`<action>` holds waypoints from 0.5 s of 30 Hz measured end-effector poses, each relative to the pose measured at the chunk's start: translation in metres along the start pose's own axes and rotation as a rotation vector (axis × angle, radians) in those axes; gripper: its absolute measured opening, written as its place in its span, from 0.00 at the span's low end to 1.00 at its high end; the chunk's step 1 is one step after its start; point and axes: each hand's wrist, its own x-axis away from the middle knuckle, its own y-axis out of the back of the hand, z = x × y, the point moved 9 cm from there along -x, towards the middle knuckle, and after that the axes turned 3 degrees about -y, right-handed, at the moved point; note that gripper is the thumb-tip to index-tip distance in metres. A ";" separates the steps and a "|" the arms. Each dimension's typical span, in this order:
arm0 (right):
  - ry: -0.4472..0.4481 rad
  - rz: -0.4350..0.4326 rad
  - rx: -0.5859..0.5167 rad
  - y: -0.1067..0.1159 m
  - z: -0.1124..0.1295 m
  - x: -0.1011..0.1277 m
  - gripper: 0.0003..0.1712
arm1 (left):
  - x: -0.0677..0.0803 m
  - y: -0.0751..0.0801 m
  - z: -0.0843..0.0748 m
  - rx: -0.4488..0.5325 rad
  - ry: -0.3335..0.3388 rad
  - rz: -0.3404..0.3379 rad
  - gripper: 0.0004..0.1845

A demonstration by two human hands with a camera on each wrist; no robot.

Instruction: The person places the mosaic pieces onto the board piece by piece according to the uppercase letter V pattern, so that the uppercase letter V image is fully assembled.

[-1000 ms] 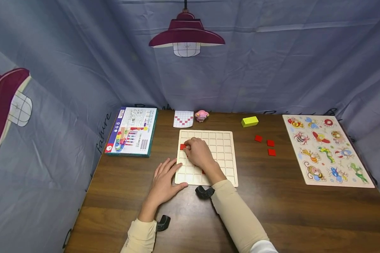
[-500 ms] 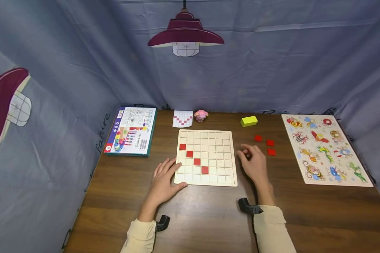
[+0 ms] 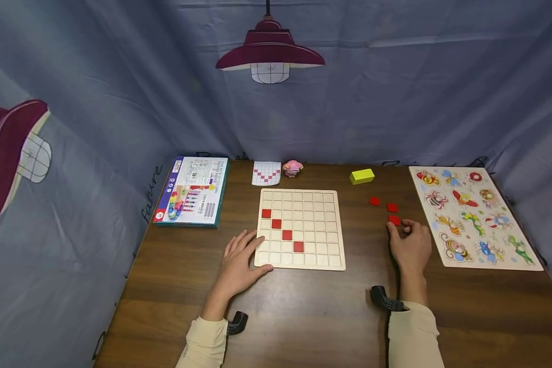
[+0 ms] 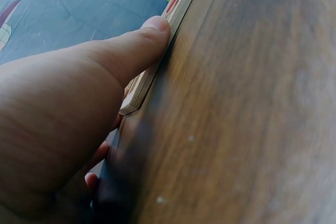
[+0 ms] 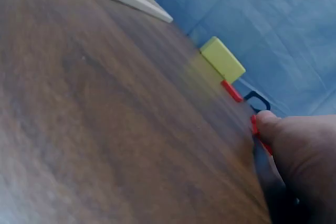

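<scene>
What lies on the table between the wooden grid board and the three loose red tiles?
Nothing: between grid board and red tiles only bare table shows, in the head view.

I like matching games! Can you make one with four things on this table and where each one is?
Things:
1. yellow block
2. pink toy figure
3. animal puzzle
4. boxed game

Places:
A. at the table's right edge
B. at the table's left edge
C. beside the small pattern card, at the back
D. behind the loose red tiles

Pairs: 1-D, 2-C, 3-A, 4-B
</scene>
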 end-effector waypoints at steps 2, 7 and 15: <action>-0.001 0.000 0.017 0.000 0.001 0.000 0.26 | 0.000 0.000 -0.001 0.002 -0.003 -0.001 0.42; 0.013 0.009 0.017 0.000 0.002 -0.001 0.21 | 0.002 0.000 -0.001 0.007 0.003 -0.004 0.42; 0.033 0.058 0.019 -0.002 0.000 -0.005 0.23 | 0.000 0.000 0.001 0.007 0.016 -0.006 0.42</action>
